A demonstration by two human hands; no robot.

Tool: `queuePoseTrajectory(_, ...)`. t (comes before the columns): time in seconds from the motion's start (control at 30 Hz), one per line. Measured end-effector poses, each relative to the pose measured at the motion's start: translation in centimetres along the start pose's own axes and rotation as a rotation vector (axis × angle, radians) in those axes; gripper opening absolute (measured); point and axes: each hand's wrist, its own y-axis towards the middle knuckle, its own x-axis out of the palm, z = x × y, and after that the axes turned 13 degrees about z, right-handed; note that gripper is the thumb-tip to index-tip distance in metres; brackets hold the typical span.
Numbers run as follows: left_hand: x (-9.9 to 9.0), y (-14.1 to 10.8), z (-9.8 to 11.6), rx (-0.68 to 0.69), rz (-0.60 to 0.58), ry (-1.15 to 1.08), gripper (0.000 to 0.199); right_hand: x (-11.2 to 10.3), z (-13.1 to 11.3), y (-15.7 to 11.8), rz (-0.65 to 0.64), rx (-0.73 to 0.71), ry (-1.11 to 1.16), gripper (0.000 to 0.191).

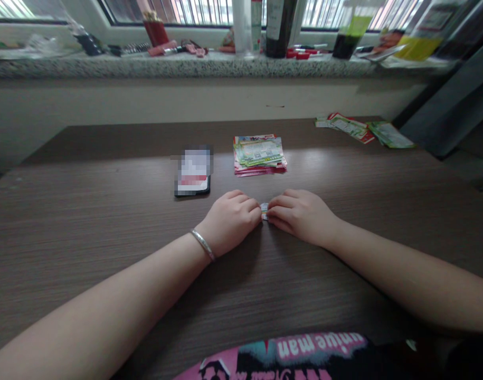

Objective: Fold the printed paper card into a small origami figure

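Note:
Between my two hands is a small piece of printed paper (264,211), mostly covered by the fingers. My left hand (235,219), with a silver bangle on its wrist, is closed on the paper's left side. On its right side my right hand (302,215) pinches it, fingers pressed together. Both hands rest low over the brown table (106,221). Just beyond them lies a stack of colourful printed leaflets or packets (260,154), green and red. Left of the stack is a phone (192,174) lying face up, its screen blurred out.
More printed papers (352,127) lie at the table's far right corner. Behind the table, a granite windowsill (209,66) carries a dark bottle (278,29), a red cup (155,31), a container of dark liquid (346,42) and small clutter. A dark curtain (443,111) hangs at right.

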Motion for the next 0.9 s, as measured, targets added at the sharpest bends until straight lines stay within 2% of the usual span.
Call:
queuePoseTrajectory(0.3,-0.02,0.22,0.28,-0.013,0.020,-0.007,0.020,0.26,-0.10,0.07,-0.017,-0.009,-0.017,0.026)
queuePoseTrajectory(0.57,0.08,0.55,0.16,-0.093,-0.045,-0.056,0.023,0.25,-0.50,0.32,-0.015,0.038,-0.051,0.024)
queuePoseTrajectory(0.77,0.05,0.44,-0.08,-0.096,-0.068,-0.077,0.025,0.24,-0.70,0.43,-0.038,0.053,-0.079,0.024)
queuePoseTrajectory(0.9,-0.23,0.27,-0.41,-0.073,-0.094,-0.094,0.026,0.26,-0.69,0.46,-0.038,0.137,-0.044,0.023)
